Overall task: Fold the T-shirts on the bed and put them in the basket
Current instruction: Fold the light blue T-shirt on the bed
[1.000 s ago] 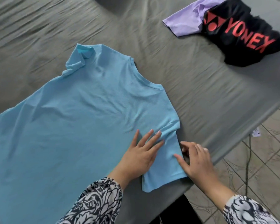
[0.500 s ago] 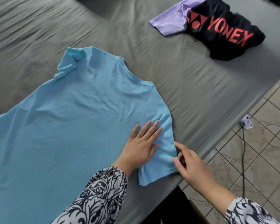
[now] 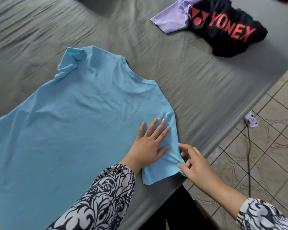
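A light blue T-shirt (image 3: 76, 123) lies spread flat on the grey bed sheet (image 3: 198, 83), its neck toward the far right. My left hand (image 3: 148, 145) presses flat on the shirt beside its near sleeve, fingers straight. My right hand (image 3: 194, 163) pinches the outer edge of that sleeve between thumb and fingers near the bed's edge. A black T-shirt with red lettering (image 3: 226, 25) lies crumpled at the far right of the bed, partly on top of a lilac T-shirt (image 3: 171, 19). No basket is in view.
The bed's edge runs diagonally at the right, with tiled floor (image 3: 273, 138) beyond it. A white power strip (image 3: 251, 120) with a dark cable lies on the tiles. The far left of the sheet is wrinkled.
My right hand has slid along the sleeve's edge and closed on it. My left hand stays flat on the shirt. The view has shifted slightly.
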